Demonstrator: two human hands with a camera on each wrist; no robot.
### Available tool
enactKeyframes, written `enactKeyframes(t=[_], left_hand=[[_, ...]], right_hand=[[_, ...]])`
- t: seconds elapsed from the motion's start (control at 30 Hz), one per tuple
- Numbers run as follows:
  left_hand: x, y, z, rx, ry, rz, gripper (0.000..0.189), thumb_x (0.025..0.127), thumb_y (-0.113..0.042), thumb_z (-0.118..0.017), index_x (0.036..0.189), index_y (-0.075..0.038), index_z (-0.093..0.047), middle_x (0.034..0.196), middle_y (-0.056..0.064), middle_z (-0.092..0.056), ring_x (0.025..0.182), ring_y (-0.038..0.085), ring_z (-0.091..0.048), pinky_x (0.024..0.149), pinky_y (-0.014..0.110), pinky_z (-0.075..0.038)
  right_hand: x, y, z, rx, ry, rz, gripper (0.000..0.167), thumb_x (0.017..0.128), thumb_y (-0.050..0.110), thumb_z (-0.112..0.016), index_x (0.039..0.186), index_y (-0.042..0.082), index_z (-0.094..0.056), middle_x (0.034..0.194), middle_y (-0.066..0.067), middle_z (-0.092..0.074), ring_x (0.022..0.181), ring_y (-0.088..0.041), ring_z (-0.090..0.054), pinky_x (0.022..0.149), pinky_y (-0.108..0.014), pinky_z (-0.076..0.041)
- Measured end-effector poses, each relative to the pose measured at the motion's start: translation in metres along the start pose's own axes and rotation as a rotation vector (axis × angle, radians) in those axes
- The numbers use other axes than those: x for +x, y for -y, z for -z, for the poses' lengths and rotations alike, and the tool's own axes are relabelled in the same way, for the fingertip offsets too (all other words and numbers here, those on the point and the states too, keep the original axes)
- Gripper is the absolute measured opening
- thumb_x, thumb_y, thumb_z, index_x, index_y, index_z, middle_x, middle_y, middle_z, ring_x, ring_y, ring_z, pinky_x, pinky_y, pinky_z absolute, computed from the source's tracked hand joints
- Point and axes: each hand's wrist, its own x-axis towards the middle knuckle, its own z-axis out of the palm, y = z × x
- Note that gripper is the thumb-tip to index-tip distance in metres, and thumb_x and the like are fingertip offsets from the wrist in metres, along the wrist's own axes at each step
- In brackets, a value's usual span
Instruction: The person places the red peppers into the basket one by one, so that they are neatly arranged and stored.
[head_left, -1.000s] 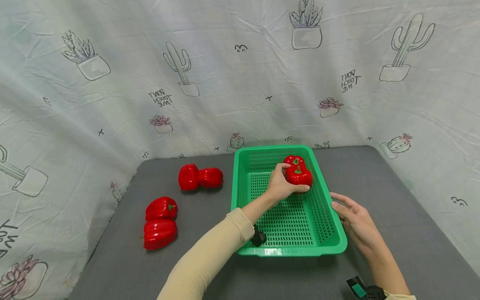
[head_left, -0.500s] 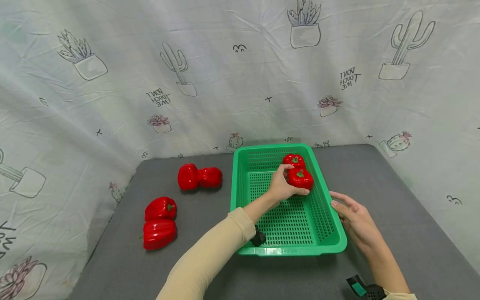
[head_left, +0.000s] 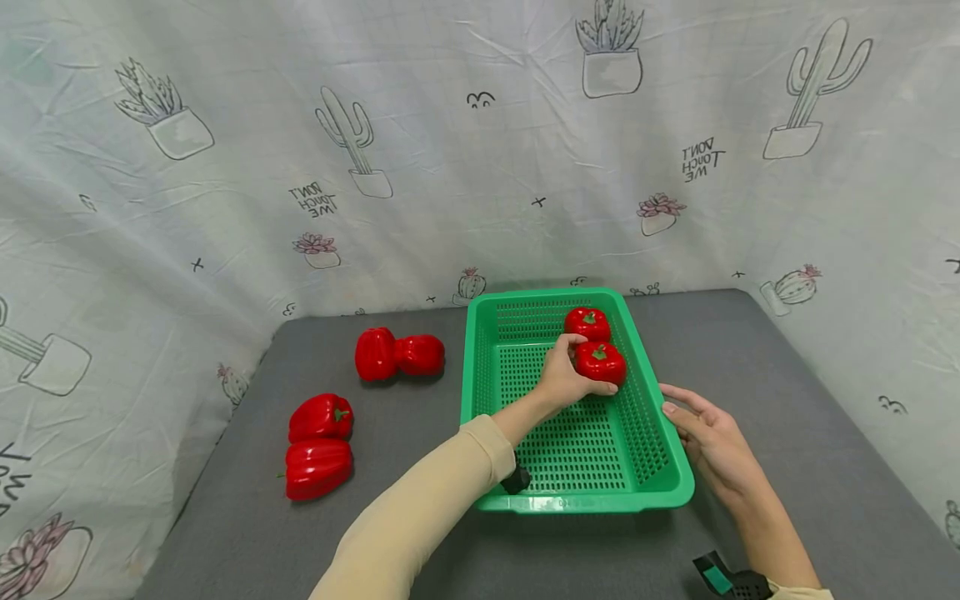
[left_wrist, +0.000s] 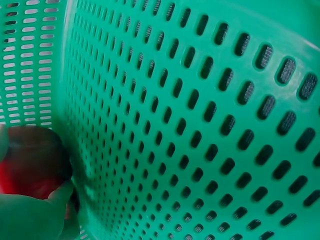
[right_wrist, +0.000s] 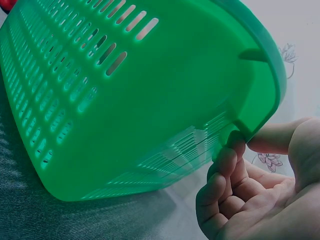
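Note:
In the head view my left hand (head_left: 562,377) reaches into a green plastic basket (head_left: 585,502) and grips a red bell pepper (head_left: 602,365) near the right wall, thumb on the near side and fingers on the far side. The left wrist view catches that pepper (left_wrist: 30,160) at its lower left, close to the basket's perforated surface. Just behind it in the basket sits another red bell pepper (head_left: 587,322), stem up. My right hand (head_left: 716,442) pinches the basket's right rim from outside; the right wrist view has its thumb and curled fingers at the rim (right_wrist: 275,95).
Left of the basket, two red bell peppers (head_left: 397,354) lie side by side at the back of the grey table (head_left: 420,442). Two more bell peppers (head_left: 318,450) lie nearer the front left. A cactus-print cloth (head_left: 450,167) hangs behind and along the sides.
My left hand and its pepper have shifted slightly toward me and away from the pepper behind, which is now more exposed. The right hand keeps its place on the rim.

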Motion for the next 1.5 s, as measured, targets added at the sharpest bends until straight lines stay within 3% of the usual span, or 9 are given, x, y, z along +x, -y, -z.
enactKeyframes(t=[0.27, 0.5, 1.0, 1.3, 1.5], left_hand=[[0.002, 0.002, -0.001, 0.003, 0.005, -0.012, 0.076, 0.069, -0.003, -0.089, 0.13, -0.016, -0.045, 0.128, 0.002, -0.043, 0.12, 0.022, -0.046, 0.085, 0.033, -0.052], [0.003, 0.002, -0.001, 0.004, 0.001, 0.012, 0.074, 0.069, -0.008, -0.091, 0.126, -0.022, -0.045, 0.126, -0.002, -0.042, 0.121, 0.019, -0.041, 0.081, 0.03, -0.052], [0.0, -0.003, 0.0, 0.018, -0.016, -0.003, 0.069, 0.069, -0.018, -0.092, 0.124, -0.022, -0.049, 0.12, -0.002, -0.045, 0.115, 0.017, -0.042, 0.081, 0.033, -0.051], [-0.003, -0.012, 0.005, 0.04, -0.036, 0.063, 0.071, 0.072, -0.025, -0.089, 0.127, -0.019, -0.046, 0.128, 0.007, -0.042, 0.117, 0.025, -0.044, 0.081, 0.035, -0.05], [-0.002, -0.019, 0.013, 0.052, -0.034, 0.096, 0.077, 0.073, -0.027, -0.089, 0.132, -0.016, -0.042, 0.13, 0.011, -0.043, 0.11, 0.021, -0.045, 0.081, 0.037, -0.05]], right_hand=[[0.001, 0.0, 0.001, 0.003, -0.002, -0.008, 0.039, 0.104, 0.013, -0.052, 0.14, 0.001, -0.045, 0.103, -0.007, -0.071, 0.091, -0.015, -0.068, 0.074, -0.032, -0.057], [0.001, 0.002, 0.001, 0.005, -0.003, -0.008, 0.038, 0.104, 0.013, -0.052, 0.139, 0.0, -0.046, 0.104, -0.009, -0.071, 0.091, -0.016, -0.069, 0.074, -0.033, -0.057], [0.0, 0.004, 0.001, -0.012, -0.006, -0.023, 0.04, 0.104, 0.015, -0.052, 0.14, 0.001, -0.045, 0.105, -0.008, -0.07, 0.092, -0.017, -0.068, 0.075, -0.033, -0.057], [0.0, 0.005, -0.001, -0.025, -0.018, -0.025, 0.039, 0.103, 0.016, -0.053, 0.139, 0.001, -0.047, 0.105, -0.008, -0.071, 0.091, -0.016, -0.068, 0.074, -0.032, -0.056], [0.0, 0.004, 0.0, 0.006, -0.01, -0.027, 0.039, 0.103, 0.014, -0.053, 0.14, 0.002, -0.047, 0.107, -0.009, -0.07, 0.092, -0.017, -0.068, 0.075, -0.032, -0.056]])
